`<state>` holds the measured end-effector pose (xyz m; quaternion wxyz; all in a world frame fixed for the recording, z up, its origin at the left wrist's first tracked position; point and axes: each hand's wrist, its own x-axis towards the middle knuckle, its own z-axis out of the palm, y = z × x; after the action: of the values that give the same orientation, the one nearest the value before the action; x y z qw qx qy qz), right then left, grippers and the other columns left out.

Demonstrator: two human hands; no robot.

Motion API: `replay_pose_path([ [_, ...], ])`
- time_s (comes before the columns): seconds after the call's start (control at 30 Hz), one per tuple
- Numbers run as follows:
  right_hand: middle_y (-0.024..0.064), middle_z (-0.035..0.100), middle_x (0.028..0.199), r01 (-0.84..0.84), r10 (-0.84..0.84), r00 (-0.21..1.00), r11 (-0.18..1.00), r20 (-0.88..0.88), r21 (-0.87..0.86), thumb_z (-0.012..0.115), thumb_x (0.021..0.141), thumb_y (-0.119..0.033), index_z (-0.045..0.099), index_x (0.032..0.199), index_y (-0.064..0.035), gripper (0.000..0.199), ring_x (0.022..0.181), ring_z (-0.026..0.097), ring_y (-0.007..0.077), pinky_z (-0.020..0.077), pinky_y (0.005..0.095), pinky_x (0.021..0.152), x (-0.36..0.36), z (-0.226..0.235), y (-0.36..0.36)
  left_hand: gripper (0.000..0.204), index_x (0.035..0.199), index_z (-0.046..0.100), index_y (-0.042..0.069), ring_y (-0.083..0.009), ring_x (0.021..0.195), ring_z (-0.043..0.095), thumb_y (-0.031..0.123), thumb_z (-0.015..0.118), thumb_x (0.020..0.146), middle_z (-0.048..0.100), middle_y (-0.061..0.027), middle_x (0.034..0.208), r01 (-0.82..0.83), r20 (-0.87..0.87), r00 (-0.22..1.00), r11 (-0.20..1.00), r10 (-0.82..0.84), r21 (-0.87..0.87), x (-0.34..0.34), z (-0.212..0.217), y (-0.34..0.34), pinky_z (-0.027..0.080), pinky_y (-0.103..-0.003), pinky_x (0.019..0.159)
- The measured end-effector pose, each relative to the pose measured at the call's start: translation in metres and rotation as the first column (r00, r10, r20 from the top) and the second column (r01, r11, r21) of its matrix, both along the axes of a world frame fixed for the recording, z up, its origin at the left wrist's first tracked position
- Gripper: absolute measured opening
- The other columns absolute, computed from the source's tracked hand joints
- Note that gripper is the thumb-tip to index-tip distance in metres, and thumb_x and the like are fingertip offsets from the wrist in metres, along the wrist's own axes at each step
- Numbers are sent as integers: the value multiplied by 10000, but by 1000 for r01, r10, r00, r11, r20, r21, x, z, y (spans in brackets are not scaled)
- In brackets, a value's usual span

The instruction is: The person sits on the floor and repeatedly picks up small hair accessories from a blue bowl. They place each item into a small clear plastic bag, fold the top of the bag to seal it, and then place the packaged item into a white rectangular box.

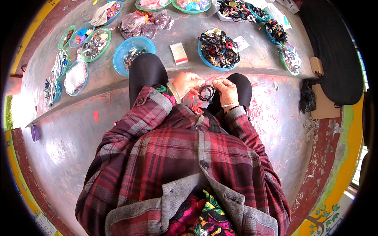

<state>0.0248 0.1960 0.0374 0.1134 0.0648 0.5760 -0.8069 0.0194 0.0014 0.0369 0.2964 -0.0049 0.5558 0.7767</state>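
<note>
The black ties (206, 93) hang as a small looped bunch between the two hands. The left hand (187, 83) has thumb and fingers pinched on their upper left; the right hand (226, 91) has its fingers clamped on their upper right. Beyond the fingers, a blue bowl (217, 68) holds more black loops, a white card (241, 43) (printed, too small to read) at its right side. Beyond and left of the fingers sit a white box (178, 52) with a red edge and a blue basin (121, 55). Red scraps (260, 104) litter the floor (271, 133) right of the fingers.
</note>
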Motion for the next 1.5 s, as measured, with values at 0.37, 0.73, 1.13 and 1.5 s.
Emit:
replay_pose_path([
  [0.37,35,596,779,20,-8,993,995,114,-102,561,835,-210,578,884,-54,165,700,541,98,420,231,629,-2,8,3,175,914,574,5,-118,693,590,160,538,843,613,-60,835,-253,155,962,946,225,201,-7,-1,-7,479,-208,545],
  [0.73,46,619,826,-48,49,999,997,23,-66,603,786,-117,573,892,-66,122,684,571,97,451,212,575,1,2,-3,151,926,556,-14,-168,771,606,98,557,825,608,-112,884,-277,157,958,922,242,269,-3,0,-5,484,-233,605],
  [1.13,-2,608,732,-110,108,994,992,31,54,560,828,-154,601,880,-67,109,630,549,65,390,171,540,4,14,-3,190,927,582,14,-102,716,599,169,585,818,616,-58,869,-135,156,980,988,122,77,-1,12,-6,345,-138,393],
  [1.5,6,594,751,-42,47,999,981,-20,190,556,816,-91,604,949,6,172,634,508,61,394,195,574,1,1,-5,214,931,567,-31,-168,681,594,145,582,810,608,-105,834,-205,199,965,965,171,162,-4,-19,-5,501,-261,589],
])
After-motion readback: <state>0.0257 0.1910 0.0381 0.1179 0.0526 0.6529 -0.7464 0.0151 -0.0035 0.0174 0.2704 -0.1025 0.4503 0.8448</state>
